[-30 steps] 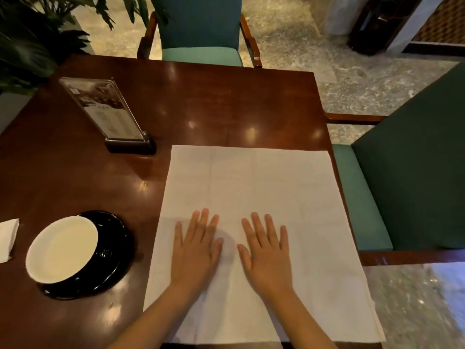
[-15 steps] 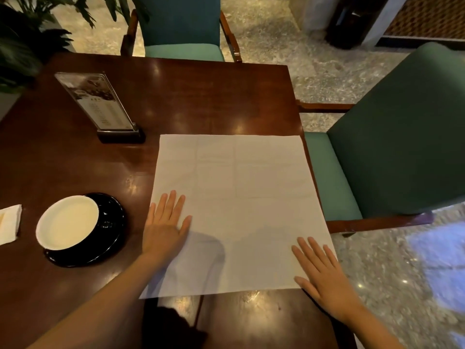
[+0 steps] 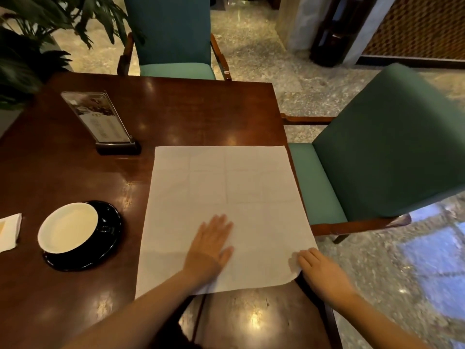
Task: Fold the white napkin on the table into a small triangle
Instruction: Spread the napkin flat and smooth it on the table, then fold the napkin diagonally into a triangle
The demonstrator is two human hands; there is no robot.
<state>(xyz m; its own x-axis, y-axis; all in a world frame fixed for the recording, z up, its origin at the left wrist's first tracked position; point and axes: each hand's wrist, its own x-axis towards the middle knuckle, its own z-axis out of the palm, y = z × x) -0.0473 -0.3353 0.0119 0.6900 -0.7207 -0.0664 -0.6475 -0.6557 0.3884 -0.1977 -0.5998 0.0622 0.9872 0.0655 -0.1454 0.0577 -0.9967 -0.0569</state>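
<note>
Right hand [image 3: 324,275]: now pinching the napkin [image 3: 226,210] near corner, just lifted; first diagonal fold beginning
Left hand [image 3: 211,245]: moved inward of that pinch, flat, open, pinning cloth

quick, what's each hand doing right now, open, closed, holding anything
Left hand: open, flat on the white cloth napkin.
Right hand: gripping the napkin's near right corner, slightly lifted.

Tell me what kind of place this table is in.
Probably a cafe or hotel lounge: a menu card stand and a cup on a black saucer sit on the wooden table, with green upholstered armchairs on polished stone floor.
</note>
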